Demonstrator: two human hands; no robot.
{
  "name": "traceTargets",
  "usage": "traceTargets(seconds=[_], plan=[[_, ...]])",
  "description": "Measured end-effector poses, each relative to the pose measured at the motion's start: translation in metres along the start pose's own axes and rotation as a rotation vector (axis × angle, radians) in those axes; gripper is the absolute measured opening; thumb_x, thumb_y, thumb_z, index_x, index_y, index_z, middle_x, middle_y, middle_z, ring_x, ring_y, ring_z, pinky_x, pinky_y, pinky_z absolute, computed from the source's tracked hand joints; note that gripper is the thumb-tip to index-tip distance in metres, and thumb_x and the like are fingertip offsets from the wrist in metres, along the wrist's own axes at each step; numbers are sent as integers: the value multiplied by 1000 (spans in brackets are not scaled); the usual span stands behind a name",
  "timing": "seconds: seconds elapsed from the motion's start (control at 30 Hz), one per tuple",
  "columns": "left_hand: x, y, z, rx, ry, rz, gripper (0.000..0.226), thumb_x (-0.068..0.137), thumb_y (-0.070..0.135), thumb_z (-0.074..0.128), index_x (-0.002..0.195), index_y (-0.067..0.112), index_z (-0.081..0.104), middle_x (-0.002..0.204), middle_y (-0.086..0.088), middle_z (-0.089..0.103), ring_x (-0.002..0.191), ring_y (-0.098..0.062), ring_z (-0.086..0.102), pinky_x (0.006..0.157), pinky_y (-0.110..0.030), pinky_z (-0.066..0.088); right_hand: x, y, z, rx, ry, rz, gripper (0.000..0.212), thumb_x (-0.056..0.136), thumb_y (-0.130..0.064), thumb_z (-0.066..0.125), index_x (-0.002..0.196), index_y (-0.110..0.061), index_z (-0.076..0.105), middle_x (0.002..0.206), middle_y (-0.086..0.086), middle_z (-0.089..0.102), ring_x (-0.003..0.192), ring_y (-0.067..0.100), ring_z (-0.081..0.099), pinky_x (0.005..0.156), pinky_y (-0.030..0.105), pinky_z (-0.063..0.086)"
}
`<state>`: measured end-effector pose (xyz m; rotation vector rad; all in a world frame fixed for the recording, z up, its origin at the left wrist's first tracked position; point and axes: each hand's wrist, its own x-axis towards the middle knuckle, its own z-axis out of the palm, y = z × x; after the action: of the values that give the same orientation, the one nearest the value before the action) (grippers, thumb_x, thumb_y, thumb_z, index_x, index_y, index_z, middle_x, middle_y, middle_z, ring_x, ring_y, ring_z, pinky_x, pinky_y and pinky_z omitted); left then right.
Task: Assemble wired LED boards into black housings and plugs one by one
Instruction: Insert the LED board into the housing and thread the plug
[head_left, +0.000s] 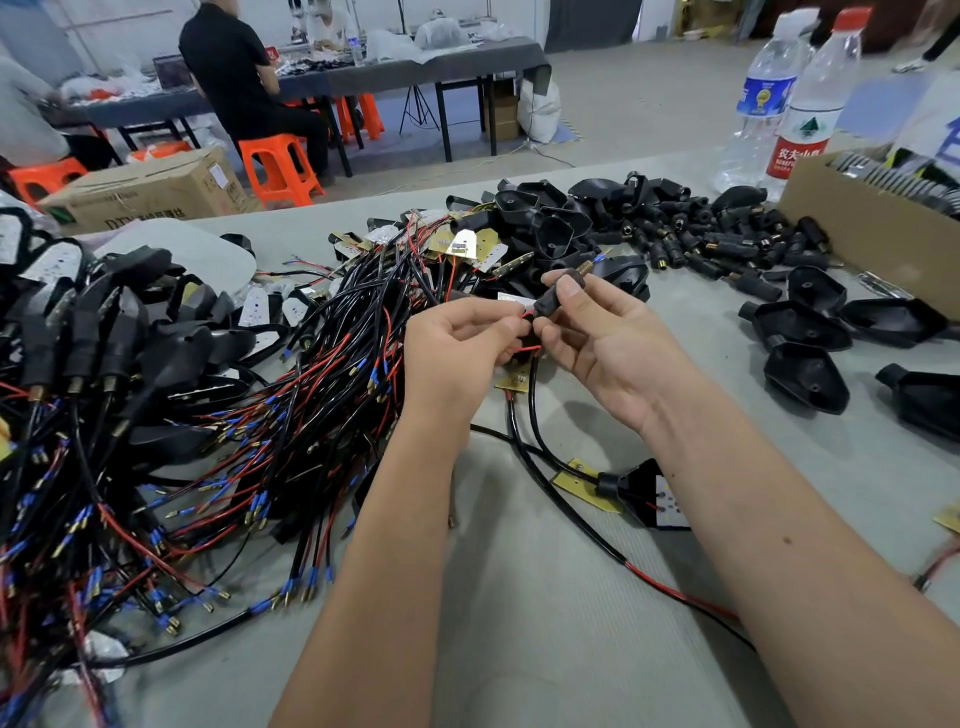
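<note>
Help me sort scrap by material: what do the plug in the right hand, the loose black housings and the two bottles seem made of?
Plug: matte black body, probably rubber or plastic, with a brass-coloured threaded metal tip.
Black housings: likely moulded plastic, smooth with a slight sheen.
Bottles: clear, thin plastic, see-through with printed labels.

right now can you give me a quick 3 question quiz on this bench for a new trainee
1. True or false: the right hand holds a black plug with a threaded brass tip.
2. What is the left hand pinching? A) a red wire B) a water bottle C) a black housing
3. Fill in: the cardboard box on the table sits to the ___ of the loose plug pile.

Key:
1. True
2. A, the red wire just below the plug
3. right
</note>
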<state>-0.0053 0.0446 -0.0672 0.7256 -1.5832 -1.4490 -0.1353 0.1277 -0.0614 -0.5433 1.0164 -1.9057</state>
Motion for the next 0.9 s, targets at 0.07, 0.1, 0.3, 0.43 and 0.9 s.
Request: traceTargets(seconds=[0.07, 0.1, 0.3, 0.43, 0.9], plan=[[0, -1, -1, 43, 41, 10, 17, 86, -3, 74, 88, 14, 77, 78, -11, 78, 64, -13, 69, 59, -23, 55, 0, 0, -1, -38, -13, 13, 13, 101, -14, 63, 107, -7, 73, 85, 7, 69, 68, 15, 67, 65, 21, 58], [0, -1, -1, 83, 53, 35, 14, 85, -2, 76, 89, 11, 73, 75, -8, 77, 63, -13, 70, 58, -23, 55, 0, 0, -1, -66, -25, 25, 13, 100, -14, 64, 106, -7, 73, 84, 6, 70, 68, 15, 66, 65, 21, 59], [-2, 0, 5, 258, 93, 159, 12, 86, 7, 79, 86, 11, 67, 70, -3, 75, 65, -16, 73, 66, -32, 61, 1, 2, -1, -126, -27, 43, 14, 98, -16, 67, 109, -9, 73, 86, 6, 72, 68, 15, 65, 64, 21, 58], [-6, -1, 16, 129, 172, -15, 11, 87, 22, 80, 86, 14, 73, 74, -4, 76, 67, -16, 71, 75, -45, 63, 4, 3, -2, -97, 119, -29, 11, 99, -15, 67, 105, -12, 75, 89, 7, 71, 68, 15, 66, 63, 22, 60], [-1, -1, 10, 100, 42, 38, 22, 88, -6, 73, 85, 15, 79, 80, -5, 78, 74, -14, 71, 72, -28, 60, 3, 0, -3, -40, 62, 27, 14, 101, -17, 63, 105, -10, 74, 77, 2, 68, 66, 13, 61, 59, 20, 56]])
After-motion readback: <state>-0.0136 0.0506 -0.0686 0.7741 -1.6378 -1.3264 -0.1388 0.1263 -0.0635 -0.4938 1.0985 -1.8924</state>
